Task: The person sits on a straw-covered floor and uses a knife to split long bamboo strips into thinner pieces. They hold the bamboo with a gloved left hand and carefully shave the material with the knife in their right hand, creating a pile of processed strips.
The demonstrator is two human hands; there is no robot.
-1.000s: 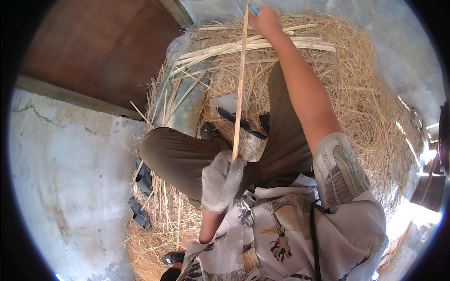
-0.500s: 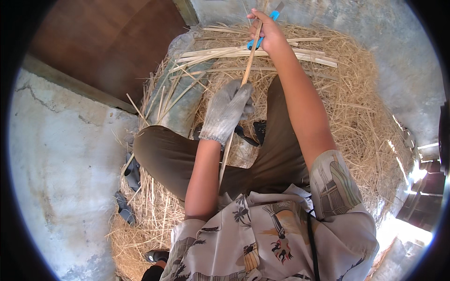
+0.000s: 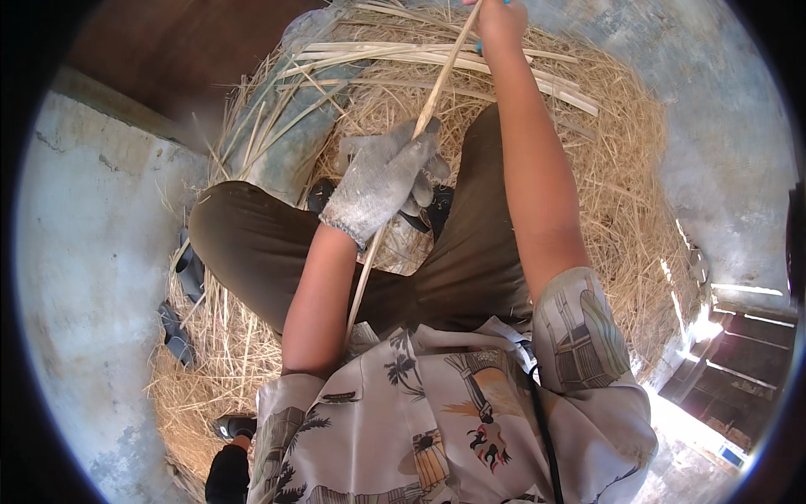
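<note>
Sitting cross-legged on a heap of dry yellow straw (image 3: 621, 218), a person in brown trousers and a patterned short-sleeved shirt works a long, thin, pale bamboo strip (image 3: 437, 92). This strip runs on a steep diagonal through the middle of the frame: its upper end points to the top edge, slightly right of centre, and its lower end slants down and left to the lap, near the shirt. The left hand (image 3: 382, 181), in a grey knitted work glove, is curled shut around the strip's middle part, just above the knees. The bare right hand (image 3: 499, 21), with its arm stretched to the top centre of the frame, is closed on the strip's upper end; a small bright blue object shows beside its fingers, too small to identify. More pale split bamboo strips (image 3: 437, 55) lie across the straw in the upper part of the frame, roughly crosswise to the held strip. Grey concrete floor (image 3: 92, 252) fills the left side.
</note>
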